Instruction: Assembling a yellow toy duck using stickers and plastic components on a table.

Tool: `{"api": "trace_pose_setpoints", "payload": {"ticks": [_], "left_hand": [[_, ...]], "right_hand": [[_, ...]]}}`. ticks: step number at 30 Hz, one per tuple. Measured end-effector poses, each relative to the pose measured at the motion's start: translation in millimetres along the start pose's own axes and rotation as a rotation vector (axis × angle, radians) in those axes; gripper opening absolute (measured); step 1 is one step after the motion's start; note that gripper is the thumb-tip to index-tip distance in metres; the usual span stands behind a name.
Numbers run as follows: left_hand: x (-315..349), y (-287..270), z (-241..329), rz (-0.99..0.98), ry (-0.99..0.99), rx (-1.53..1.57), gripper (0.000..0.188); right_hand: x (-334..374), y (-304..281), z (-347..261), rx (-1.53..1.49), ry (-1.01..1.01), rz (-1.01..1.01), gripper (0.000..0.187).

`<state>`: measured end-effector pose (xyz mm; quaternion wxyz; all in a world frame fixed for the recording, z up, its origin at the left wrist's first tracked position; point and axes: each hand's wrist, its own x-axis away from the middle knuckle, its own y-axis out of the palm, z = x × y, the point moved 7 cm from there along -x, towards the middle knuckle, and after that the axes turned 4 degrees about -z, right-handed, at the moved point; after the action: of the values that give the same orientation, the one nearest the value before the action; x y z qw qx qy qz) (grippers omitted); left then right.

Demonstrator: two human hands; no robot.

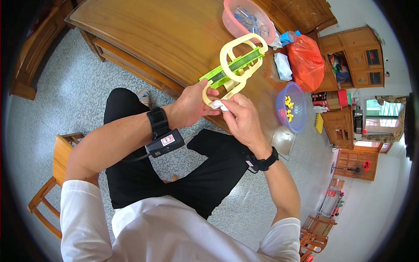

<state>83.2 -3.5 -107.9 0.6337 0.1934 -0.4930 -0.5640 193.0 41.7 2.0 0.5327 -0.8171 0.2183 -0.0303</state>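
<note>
A green and cream plastic frame (pixel 217 75) with large rounded loops is held up over the near edge of the wooden table. My left hand (pixel 190 105) is closed around its lower cream loop. Pressed to that same loop is a crumpled white tissue (pixel 218 105), pinched between the fingers of my right hand (pixel 242 118). The frame tilts up and away to the right. Some of the left fingertips are hidden behind the loop.
Along the table (pixel 144 30) stand a pink basket (pixel 228 19) of clear glasses or bottles, a tissue pack (pixel 283 66), a red plastic bag (pixel 307 65) and a purple bowl (pixel 299 102) with yellow pieces. A wooden chair (pixel 61 163) is at left.
</note>
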Motion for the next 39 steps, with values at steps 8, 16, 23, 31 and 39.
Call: {"api": "trace_pose_setpoints", "payload": {"ticks": [8,16,23,31,39], "left_hand": [[1.6,9.7,2.3,-0.113,0.036,0.024,0.046],[-6.4,-0.6,-6.6,0.031,0.084,0.282,0.037],[-9.0,-3.0,-10.7,0.032,0.038,0.286,0.036],[16.6,10.2,6.1,-0.079,-0.001,0.055,0.042],[26.9,-6.7,9.3,0.004,0.038,0.009,0.030]], "right_hand": [[-13.0,-31.1,25.2,0.413,-0.021,0.012,0.017],[-9.9,1.2,-23.3,0.212,-0.022,-0.038,0.016],[-16.6,9.9,-8.9,-0.137,0.164,0.015,0.013],[-22.5,-5.9,-2.7,-0.100,0.237,0.180,0.024],[-40.9,16.3,-25.1,0.555,-0.092,-0.030,0.022]]}}
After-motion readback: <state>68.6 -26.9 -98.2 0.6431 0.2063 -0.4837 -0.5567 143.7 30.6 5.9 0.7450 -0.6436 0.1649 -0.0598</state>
